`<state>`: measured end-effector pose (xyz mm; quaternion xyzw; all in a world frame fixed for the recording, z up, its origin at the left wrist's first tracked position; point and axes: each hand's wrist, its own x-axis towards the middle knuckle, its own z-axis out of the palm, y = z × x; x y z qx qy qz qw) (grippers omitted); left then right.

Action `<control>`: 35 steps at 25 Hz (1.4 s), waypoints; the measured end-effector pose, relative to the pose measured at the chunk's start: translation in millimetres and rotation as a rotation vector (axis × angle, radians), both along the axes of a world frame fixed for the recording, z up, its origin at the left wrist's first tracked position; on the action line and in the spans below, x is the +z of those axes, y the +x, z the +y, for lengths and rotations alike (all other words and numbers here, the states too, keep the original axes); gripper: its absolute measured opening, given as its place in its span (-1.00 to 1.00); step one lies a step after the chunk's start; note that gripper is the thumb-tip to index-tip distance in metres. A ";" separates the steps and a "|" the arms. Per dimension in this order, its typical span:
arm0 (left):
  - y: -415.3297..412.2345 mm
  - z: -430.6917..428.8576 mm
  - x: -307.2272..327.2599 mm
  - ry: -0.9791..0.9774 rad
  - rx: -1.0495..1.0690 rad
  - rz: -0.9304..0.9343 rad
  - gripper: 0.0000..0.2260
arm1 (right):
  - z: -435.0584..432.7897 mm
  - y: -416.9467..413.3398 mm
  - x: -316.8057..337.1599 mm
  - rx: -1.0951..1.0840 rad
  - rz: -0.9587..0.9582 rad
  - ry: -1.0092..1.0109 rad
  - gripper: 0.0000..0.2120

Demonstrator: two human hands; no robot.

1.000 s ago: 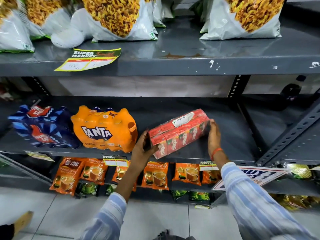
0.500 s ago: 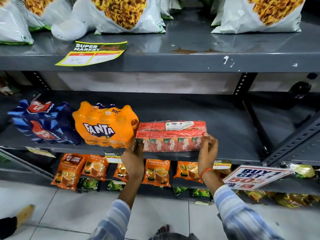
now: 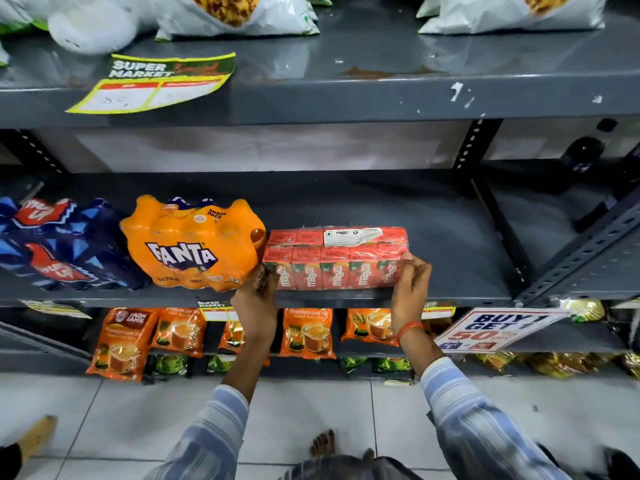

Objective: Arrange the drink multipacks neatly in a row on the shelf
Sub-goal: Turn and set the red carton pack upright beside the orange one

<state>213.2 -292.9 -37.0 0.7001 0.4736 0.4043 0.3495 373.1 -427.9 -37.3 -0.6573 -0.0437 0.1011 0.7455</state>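
A red Maaza juice-carton multipack (image 3: pixel 334 258) lies flat on the grey middle shelf (image 3: pixel 450 237), its left end touching the orange Fanta multipack (image 3: pixel 194 244). A blue Thums Up multipack (image 3: pixel 59 244) sits left of the Fanta. My left hand (image 3: pixel 256 299) grips the red pack's lower left corner. My right hand (image 3: pixel 410 289) holds its right end with fingers curled around the edge. All three packs stand along the shelf's front edge.
The top shelf (image 3: pixel 346 95) holds white snack bags and a yellow price label (image 3: pixel 156 84). Orange tea packets (image 3: pixel 308 332) hang on the lower shelf. A "Buy 1 Get 1" sign (image 3: pixel 491 329) sticks out at the right. An angled metal brace (image 3: pixel 588 244) crosses the right side.
The red pack went from tilted in the air to flat on the shelf, then slid left against the Fanta pack. Both hands stayed on its ends.
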 end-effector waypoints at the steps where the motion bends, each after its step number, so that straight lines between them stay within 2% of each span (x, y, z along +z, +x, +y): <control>1: 0.4 0.1 1.2 0.000 -0.009 -0.008 -0.86 | -1.9 0.2 0.1 0.001 -0.007 -0.012 -0.94; 9: 6.7 -11.4 5.9 0.026 -0.003 0.013 -0.85 | -20.6 9.1 1.3 0.052 0.008 -0.064 -0.91; 21: 38.9 -48.8 2.0 0.025 -0.172 -0.017 -0.77 | -60.3 41.5 3.1 -0.043 -0.010 -0.084 -0.90; 25: 45.5 -53.5 0.1 0.012 -0.166 0.002 -0.74 | -66.3 47.8 1.9 -0.051 -0.012 -0.086 -0.82; 29: 47.9 -56.1 0.0 0.012 -0.180 -0.008 -0.75 | -69.6 52.0 -0.8 -0.019 0.004 -0.079 -0.91; 35: 47.4 -59.8 2.0 0.031 -0.174 -0.010 -0.78 | -68.7 51.4 3.1 -0.045 -0.011 -0.133 -0.87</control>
